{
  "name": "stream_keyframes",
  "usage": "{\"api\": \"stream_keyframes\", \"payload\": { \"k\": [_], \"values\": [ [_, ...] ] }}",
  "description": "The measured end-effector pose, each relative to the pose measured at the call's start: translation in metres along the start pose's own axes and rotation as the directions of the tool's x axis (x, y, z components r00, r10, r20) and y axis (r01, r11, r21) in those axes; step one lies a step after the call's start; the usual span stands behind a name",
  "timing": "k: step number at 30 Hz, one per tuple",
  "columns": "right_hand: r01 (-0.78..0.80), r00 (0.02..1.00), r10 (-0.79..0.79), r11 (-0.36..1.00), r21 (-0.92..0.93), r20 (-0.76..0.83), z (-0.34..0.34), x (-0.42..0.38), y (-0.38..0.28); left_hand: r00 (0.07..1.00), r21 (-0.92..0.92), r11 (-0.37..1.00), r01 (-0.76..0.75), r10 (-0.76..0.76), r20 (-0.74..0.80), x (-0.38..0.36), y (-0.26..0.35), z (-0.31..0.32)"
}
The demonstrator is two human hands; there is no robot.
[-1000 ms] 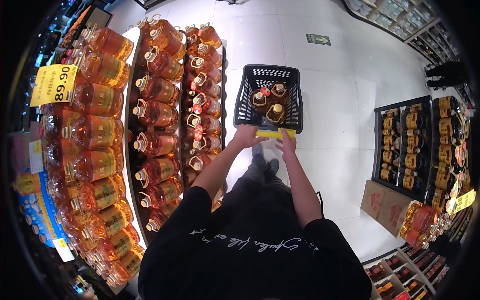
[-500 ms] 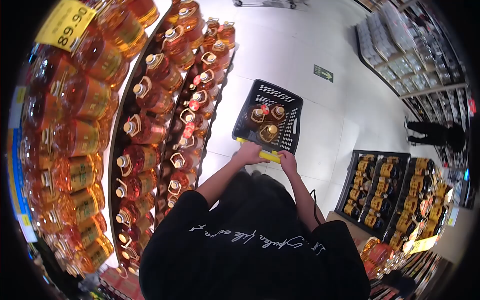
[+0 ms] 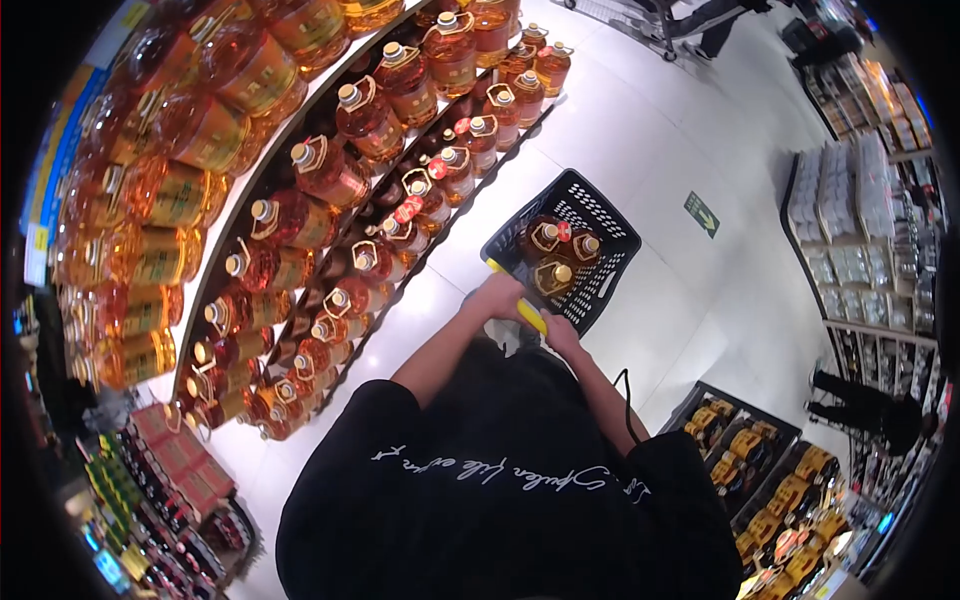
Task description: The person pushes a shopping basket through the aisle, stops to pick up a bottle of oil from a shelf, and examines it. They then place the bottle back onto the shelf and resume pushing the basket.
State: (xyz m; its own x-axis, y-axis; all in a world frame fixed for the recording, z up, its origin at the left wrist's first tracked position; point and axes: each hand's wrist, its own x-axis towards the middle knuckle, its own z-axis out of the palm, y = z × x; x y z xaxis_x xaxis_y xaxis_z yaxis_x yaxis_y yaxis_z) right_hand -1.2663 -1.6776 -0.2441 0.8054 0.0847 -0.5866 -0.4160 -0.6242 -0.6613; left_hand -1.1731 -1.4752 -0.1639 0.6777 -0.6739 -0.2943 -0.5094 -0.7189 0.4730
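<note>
Ahead of me is a black shopping basket (image 3: 618,215) with perforated sides and a yellow handle (image 3: 531,317) at its near end. My left hand (image 3: 498,297) is wrapped round the left part of the handle, with yellow showing on both sides of it. Closed at the handle's right end is my right hand (image 3: 561,331). Three large amber oil bottles stand together inside the basket: a left bottle (image 3: 541,240), a right bottle (image 3: 587,248) and a near bottle (image 3: 553,277). Each has a pale cap and a loop handle at its neck.
Tiered shelves of amber oil bottles (image 3: 325,175) run along my left. Dark bottles with yellow labels (image 3: 748,440) fill crates at lower right. Beyond are shelves of clear containers (image 3: 838,210), a person in black (image 3: 865,410), a cart (image 3: 630,20) and a floor arrow sign (image 3: 702,214).
My view has swung round, so shelves and floor sign appear rotated. The basket sits slightly farther right and is turned clockwise. A person's legs show by the cart. Both hands keep the handle.
</note>
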Motion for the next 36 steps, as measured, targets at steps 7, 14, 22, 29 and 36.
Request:
{"api": "stream_keyframes", "payload": {
  "k": [7,14,22,29,36],
  "values": [
    [0.364,0.925,-0.348,0.927,-0.091,0.154,0.002,0.002,0.03,0.985,0.054,0.985,0.162,-0.159,-0.068,-0.013,0.026,0.02],
    [0.443,0.885,-0.41,0.888,-0.125,0.22,-0.004,-0.011,0.045,0.939,0.011,0.944,0.329,-0.326,-0.104,-0.034,0.062,0.04],
    [0.383,0.874,-0.318,0.916,-0.119,0.368,-0.029,-0.032,0.056,0.823,-0.147,0.851,0.505,-0.526,-0.214,-0.067,0.127,0.08],
    [0.475,0.828,-0.347,0.851,-0.224,0.44,-0.07,-0.07,0.056,0.69,-0.303,0.783,0.544,-0.622,-0.369,-0.082,0.185,0.136],
    [0.658,0.751,-0.562,0.68,-0.324,0.347,-0.094,-0.083,0.079,0.514,-0.44,0.669,0.599,-0.743,-0.428,-0.069,0.241,0.192]
  ]
}}
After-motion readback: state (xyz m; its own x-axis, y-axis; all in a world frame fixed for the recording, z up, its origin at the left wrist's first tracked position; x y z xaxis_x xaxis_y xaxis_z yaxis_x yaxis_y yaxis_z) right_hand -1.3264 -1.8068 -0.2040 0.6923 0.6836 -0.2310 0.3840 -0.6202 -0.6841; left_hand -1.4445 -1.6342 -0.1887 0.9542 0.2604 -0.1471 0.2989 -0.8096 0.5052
